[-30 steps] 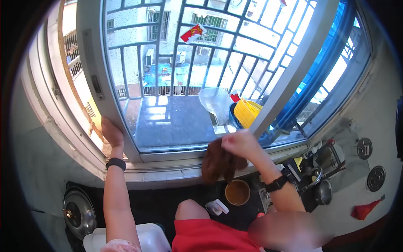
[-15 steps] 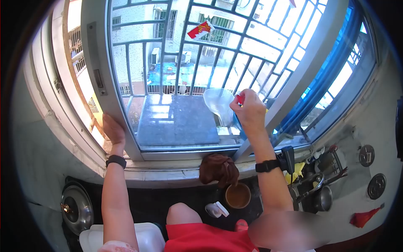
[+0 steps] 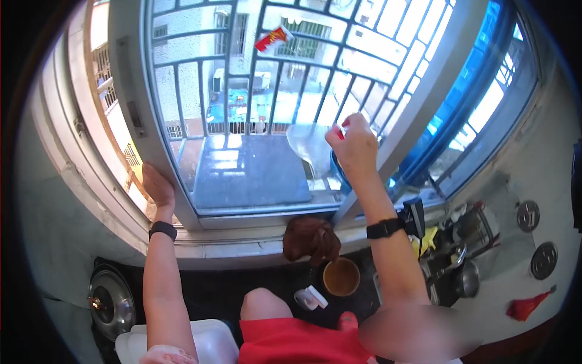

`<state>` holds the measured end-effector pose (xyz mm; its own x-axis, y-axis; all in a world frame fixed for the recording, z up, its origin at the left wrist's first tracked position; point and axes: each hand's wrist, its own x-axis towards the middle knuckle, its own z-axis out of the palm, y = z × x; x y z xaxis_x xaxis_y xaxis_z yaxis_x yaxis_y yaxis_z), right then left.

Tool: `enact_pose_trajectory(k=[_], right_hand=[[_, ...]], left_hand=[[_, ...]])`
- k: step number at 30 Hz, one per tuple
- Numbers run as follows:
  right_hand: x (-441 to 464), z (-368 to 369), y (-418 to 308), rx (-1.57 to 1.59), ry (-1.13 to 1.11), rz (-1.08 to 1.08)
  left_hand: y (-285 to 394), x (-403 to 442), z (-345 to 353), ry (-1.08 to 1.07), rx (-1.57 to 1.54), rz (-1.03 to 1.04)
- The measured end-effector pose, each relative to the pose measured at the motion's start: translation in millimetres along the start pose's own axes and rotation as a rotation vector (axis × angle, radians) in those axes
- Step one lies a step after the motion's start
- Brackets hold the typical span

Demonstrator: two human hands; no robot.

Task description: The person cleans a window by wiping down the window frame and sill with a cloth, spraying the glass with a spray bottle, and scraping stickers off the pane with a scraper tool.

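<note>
A sliding window pane with a grey metal window frame (image 3: 134, 97) stands in front of me. My left hand (image 3: 159, 185) is at the frame's left upright, its fingers curled round the edge and partly hidden. My right hand (image 3: 354, 145) is raised before the glass near the other upright, fingers closed on a small red thing (image 3: 341, 134) that is mostly covered. Beside that hand, a translucent, rounded plastic thing (image 3: 300, 145) shows by the glass. A red sticker (image 3: 273, 39) is higher on the pane. A brown cloth (image 3: 310, 239) lies bunched on the sill below.
On the dark counter are a brown bowl (image 3: 341, 277), a white object (image 3: 311, 298), a metal lid (image 3: 111, 301) and a white container (image 3: 209, 343). Pots and a faucet (image 3: 454, 258) stand at right. Bars and a grey slab (image 3: 251, 170) show beyond the glass.
My right hand has moved slightly up and, against the pane, to the right. The left hand keeps its place on the frame. The view has shifted a little.
</note>
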<state>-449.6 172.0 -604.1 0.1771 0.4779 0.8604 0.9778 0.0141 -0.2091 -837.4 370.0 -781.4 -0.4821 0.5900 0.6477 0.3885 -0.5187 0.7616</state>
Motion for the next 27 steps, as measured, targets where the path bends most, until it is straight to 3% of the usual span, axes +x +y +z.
enact_pose_trajectory(k=[2,4,5,6,8,12,13,14,16,18,20,22,23,27], right_hand=[[-1.4,3.0,1.9,0.015,-0.006,-0.101],[2.6,-15.5,18.2,0.042,-0.277,0.008],[0.1,-26.8,34.7,-0.038,-0.312,-0.101],[-0.9,-57.4,32.9,0.042,-0.405,-0.06],[-13.1,-125.4,37.2,0.111,-0.646,0.116],[-68.8,-237.4,102.2,0.044,-0.87,0.472],[-88.3,-259.9,117.1,-0.001,-0.848,0.584],[-112.6,-279.1,130.9,-0.042,-0.831,0.695],[-171.8,-306.7,167.9,-0.064,-0.86,0.847],[-238.7,-325.6,192.9,-0.268,-0.882,0.786],[-295.1,-347.2,209.2,-0.409,-0.917,0.839],[-351.1,-378.0,222.6,-0.472,-0.888,1.058],[-378.9,-398.0,228.6,-0.633,-0.948,0.973],[-461.9,-475.0,240.6,-0.433,-0.576,1.553]], left_hand=[[-40.8,5.8,3.9,0.006,0.124,0.041],[-109.7,26.8,4.5,0.086,0.542,0.53],[-121.9,30.2,3.0,0.053,0.616,0.506],[-115.9,36.1,2.6,0.031,0.688,0.484],[-84.6,37.6,0.9,-0.019,0.668,0.243],[-53.8,37.3,-1.3,-0.003,0.687,0.114],[23.8,8.5,-2.5,-0.016,0.367,-0.113],[32.7,5.4,-2.1,0.0,0.304,-0.155],[-13.3,27.2,-4.8,0.022,0.402,-0.053],[-67.4,52.7,-9.9,0.071,0.65,0.128],[-71.9,53.5,-4.3,0.046,0.611,0.156],[-66.0,54.7,-9.3,0.02,0.483,0.103],[-62.0,56.3,-9.1,0.007,0.416,0.067],[-50.3,58.5,-9.0,-0.04,0.2,-0.085]])
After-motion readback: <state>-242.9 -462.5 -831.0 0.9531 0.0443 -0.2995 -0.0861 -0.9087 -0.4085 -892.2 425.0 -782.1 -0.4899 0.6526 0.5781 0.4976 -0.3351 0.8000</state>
